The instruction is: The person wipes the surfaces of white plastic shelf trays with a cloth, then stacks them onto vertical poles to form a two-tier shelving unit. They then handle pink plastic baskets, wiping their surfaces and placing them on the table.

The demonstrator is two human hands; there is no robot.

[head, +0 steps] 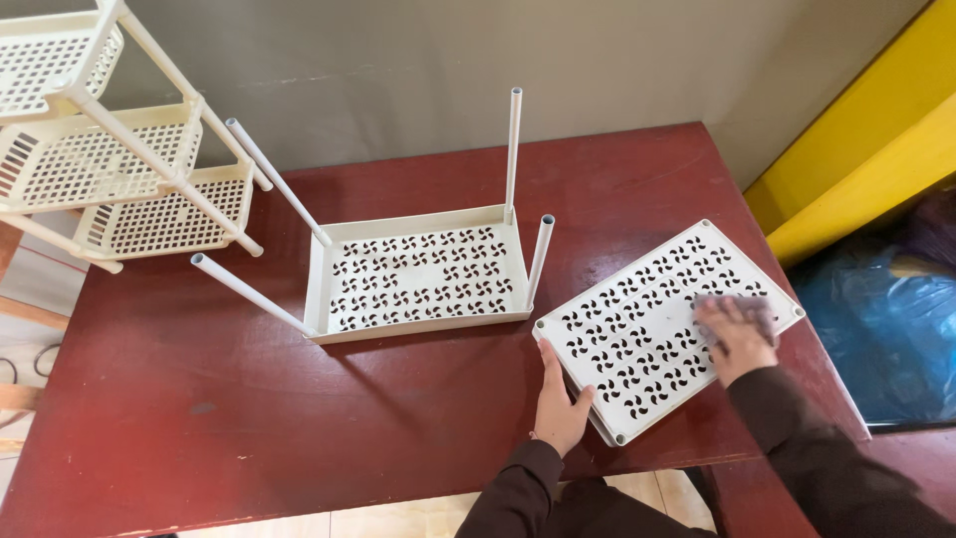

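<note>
The cream perforated plastic shelf panel [647,319] is steadied at its near edge by the left hand [560,403], thumb and fingers clasping the rim, while the right hand [735,337] presses a grey cloth [742,307] flat on it. Overhanging the dark red wooden table [199,399] below the right hand, the panel could tip if pressed hard.

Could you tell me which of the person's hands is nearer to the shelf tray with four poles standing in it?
Left. The left hand grips the flat perforated panel's near-left edge, just below the tray with poles. The right hand presses a cloth on the panel's far side, farther right.
</note>
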